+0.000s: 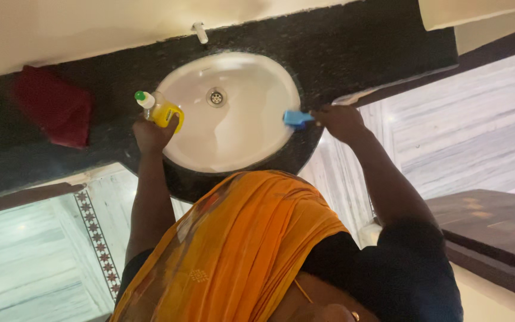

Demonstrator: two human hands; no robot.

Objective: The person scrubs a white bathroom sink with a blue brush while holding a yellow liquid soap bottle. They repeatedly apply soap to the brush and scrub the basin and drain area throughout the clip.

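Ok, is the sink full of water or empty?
Empty: the sink has a bare white bowl and its drain shows plainly, with no pooled water.

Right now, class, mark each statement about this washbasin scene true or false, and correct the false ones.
1. The left hand holds a yellow bottle with a green cap. True.
2. The right hand holds a red sponge. False: it holds a blue scrubber at the basin's edge.
3. The washbasin is square and black. False: it is oval and white.
4. A red cloth lies on the dark countertop. True.
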